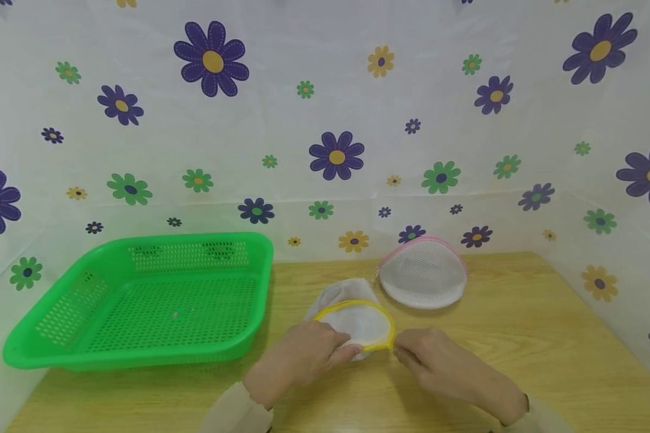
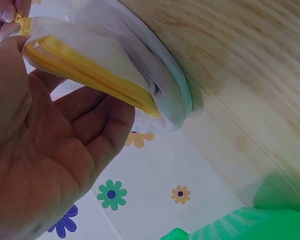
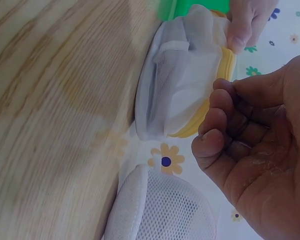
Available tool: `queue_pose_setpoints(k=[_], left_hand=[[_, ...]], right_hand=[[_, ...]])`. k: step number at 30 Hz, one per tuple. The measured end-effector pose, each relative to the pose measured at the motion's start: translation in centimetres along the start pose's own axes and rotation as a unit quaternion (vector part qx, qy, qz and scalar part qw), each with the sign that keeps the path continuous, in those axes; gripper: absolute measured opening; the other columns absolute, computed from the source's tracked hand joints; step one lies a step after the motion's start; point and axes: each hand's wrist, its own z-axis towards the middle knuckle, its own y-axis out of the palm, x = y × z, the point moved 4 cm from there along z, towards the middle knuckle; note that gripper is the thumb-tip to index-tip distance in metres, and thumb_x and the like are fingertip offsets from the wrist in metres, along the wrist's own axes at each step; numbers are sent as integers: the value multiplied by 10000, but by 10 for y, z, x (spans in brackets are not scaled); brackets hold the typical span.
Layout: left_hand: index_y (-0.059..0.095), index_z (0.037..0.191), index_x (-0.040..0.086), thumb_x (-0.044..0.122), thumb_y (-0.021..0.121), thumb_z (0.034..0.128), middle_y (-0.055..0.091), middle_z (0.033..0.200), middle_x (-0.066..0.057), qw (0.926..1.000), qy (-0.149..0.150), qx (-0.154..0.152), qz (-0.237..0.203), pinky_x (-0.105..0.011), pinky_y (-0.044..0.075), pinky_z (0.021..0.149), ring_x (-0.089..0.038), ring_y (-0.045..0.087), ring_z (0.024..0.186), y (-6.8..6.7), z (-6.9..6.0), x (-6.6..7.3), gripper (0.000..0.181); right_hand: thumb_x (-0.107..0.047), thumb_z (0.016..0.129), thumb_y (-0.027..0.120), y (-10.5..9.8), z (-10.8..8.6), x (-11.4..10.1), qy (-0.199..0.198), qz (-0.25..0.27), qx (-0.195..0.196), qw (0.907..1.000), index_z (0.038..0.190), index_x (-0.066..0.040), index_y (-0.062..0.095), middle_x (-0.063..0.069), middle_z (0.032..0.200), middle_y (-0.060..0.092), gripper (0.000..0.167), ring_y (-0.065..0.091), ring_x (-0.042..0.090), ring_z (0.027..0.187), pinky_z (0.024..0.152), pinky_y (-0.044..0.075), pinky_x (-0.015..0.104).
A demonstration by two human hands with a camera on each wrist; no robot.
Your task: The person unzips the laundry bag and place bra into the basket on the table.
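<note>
A white mesh laundry bag (image 1: pixel 360 323) with a yellow zipper (image 2: pixel 85 75) sits at the middle of the table. My left hand (image 1: pixel 303 356) grips its near left edge, thumb over the yellow trim and fingers at the opening. At the bag's right end, my right hand (image 1: pixel 446 365) pinches the yellow zipper pull (image 2: pixel 21 20) between thumb and index finger. The zipper's two edges appear close together in the left wrist view. Behind the right hand lies a second white mesh bag (image 1: pixel 424 275) with pink trim; the right wrist view catches part of it.
A green perforated plastic basket (image 1: pixel 179 319) stands on the left of the wooden table (image 1: pixel 520 313). Nothing is visible inside it except tiny specks. A white flower-printed sheet (image 1: pixel 281 120) rises behind the table and along both sides.
</note>
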Motion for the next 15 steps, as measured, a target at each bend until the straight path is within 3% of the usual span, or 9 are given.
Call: queue_pose_setpoints(k=[9,15], left_hand=[[671,810,193,478,432,1070,663,762,34,9997,-51,80,209,-345,539,720,-145,643,764,0,0,4,454],[647,841,167,526,461,1049,626,740,11,9988,-117,208,424,-341,514,662,-158,604,709,1,1,5,454]], right_hand=[[-50,1003,586,2,-1,0,410,223,-337,9983,771,-166,558,-170,687,388,261,332,-88,613,513,368,141],[-37,969,615,-2,3,1,518,-309,82,9981,727,-199,510,-161,659,363,310,327,-64,605,533,362,152]])
